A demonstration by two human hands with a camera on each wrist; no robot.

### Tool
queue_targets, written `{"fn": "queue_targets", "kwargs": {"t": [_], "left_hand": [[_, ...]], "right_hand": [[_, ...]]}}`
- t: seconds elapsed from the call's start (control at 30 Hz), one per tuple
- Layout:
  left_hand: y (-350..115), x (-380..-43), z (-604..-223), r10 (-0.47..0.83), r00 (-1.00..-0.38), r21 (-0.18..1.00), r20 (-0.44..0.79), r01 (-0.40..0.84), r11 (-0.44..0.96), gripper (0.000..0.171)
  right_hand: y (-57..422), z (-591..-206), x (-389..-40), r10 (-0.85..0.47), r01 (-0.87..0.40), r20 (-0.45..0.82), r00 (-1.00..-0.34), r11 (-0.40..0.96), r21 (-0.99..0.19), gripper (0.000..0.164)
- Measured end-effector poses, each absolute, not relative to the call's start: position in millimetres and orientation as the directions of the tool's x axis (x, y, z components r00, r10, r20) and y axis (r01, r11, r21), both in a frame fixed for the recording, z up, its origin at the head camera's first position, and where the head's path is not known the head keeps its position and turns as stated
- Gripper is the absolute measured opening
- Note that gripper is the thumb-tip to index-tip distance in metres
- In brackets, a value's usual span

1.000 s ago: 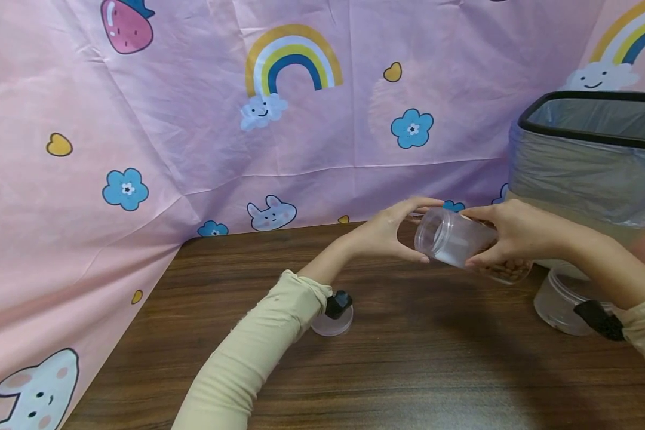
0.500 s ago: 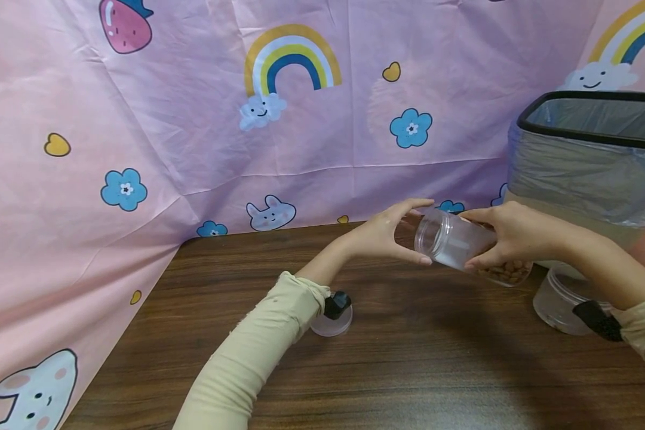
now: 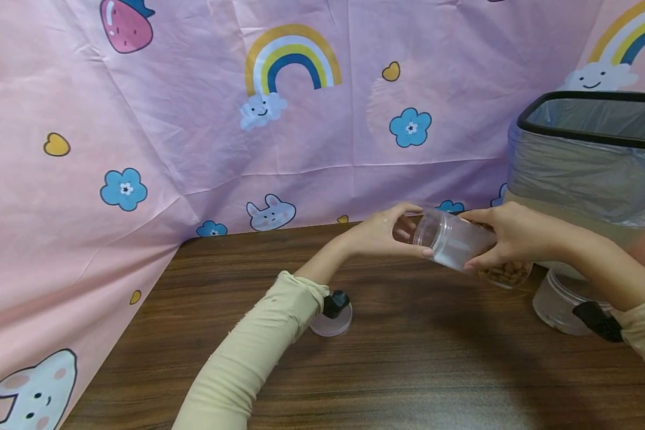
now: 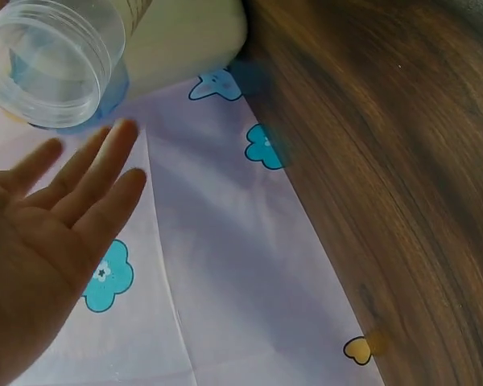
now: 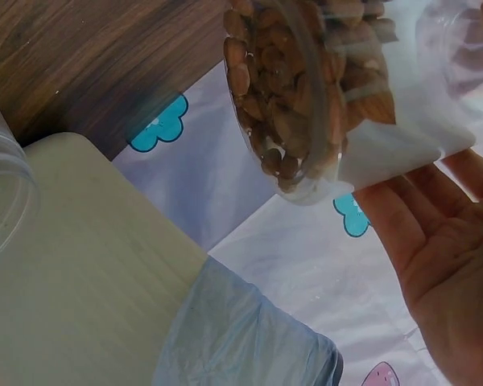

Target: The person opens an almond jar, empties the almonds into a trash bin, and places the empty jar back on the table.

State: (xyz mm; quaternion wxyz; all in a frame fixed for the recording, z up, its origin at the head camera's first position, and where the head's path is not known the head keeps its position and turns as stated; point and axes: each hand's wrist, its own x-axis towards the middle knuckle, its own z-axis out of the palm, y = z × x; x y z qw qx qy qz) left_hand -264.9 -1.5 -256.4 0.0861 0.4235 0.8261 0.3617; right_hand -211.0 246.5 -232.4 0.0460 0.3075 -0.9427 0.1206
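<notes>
My right hand (image 3: 516, 236) grips a clear plastic jar (image 3: 459, 242) by its side, tilted with the open mouth facing left. Brown almonds (image 5: 286, 88) are gathered in its lower end, as the right wrist view shows. At the mouth, my left hand (image 3: 384, 236) is held with thumb and fingers spread apart, the thumb tip right at the rim. In the left wrist view its fingers (image 4: 105, 177) are extended just below the jar's threaded rim, and its palm holds nothing. Below my left wrist a round clear lid (image 3: 331, 325) lies on the wooden table (image 3: 408, 370).
A second clear container (image 3: 556, 304) stands on the right, partly behind my right wrist. Behind it rises a bin (image 3: 580, 167) with a black rim and a bluish plastic liner. A printed pink cloth (image 3: 312, 143) hangs along the table's back and left sides.
The upper fingers of my left hand have come down and back a little from the jar's mouth, while the thumb has shifted slightly right along its rim. The jar is almost still.
</notes>
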Motion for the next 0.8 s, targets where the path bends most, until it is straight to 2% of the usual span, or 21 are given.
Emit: {"fn": "queue_targets", "kwargs": {"t": [0.17,0.23,0.3,0.43,0.53,0.6,0.7,0.77,0.8], "left_hand": [[1,-268,-256,0.821,-0.489,0.618,0.295,0.753,0.226,0.087],[2,-267,-255,0.823,-0.48,0.626,0.304,0.752,0.208,0.084],[1,-265,-254,0.81,-0.521,0.656,0.269,0.715,0.241,0.077],[1,-259,-252,0.752,-0.64,0.699,0.155,0.609,0.375,0.066],[1,-258,-252,0.738,-0.66,0.681,0.137,0.604,0.413,0.075],[1,-259,-253,0.766,-0.615,0.658,0.186,0.657,0.368,0.084],[1,-262,-253,0.812,-0.506,0.603,0.29,0.756,0.255,0.095],[1,-264,-254,0.831,-0.446,0.603,0.333,0.778,0.177,0.092],[1,-264,-253,0.834,-0.437,0.609,0.337,0.776,0.161,0.09]], "right_hand": [[246,-231,-210,-0.575,-0.598,0.164,-0.801,0.774,-0.207,0.081],[245,-231,-210,-0.579,-0.602,0.164,-0.799,0.771,-0.21,0.081],[245,-231,-210,-0.581,-0.603,0.164,-0.797,0.771,-0.205,0.081],[245,-230,-209,-0.581,-0.602,0.158,-0.799,0.773,-0.202,0.081],[245,-230,-208,-0.579,-0.6,0.157,-0.8,0.772,-0.211,0.081],[246,-230,-208,-0.576,-0.598,0.16,-0.801,0.773,-0.211,0.081],[246,-230,-207,-0.569,-0.593,0.164,-0.806,0.778,-0.209,0.08],[245,-230,-207,-0.568,-0.59,0.162,-0.807,0.779,-0.21,0.08],[245,-230,-207,-0.569,-0.59,0.158,-0.807,0.779,-0.213,0.08]]}}
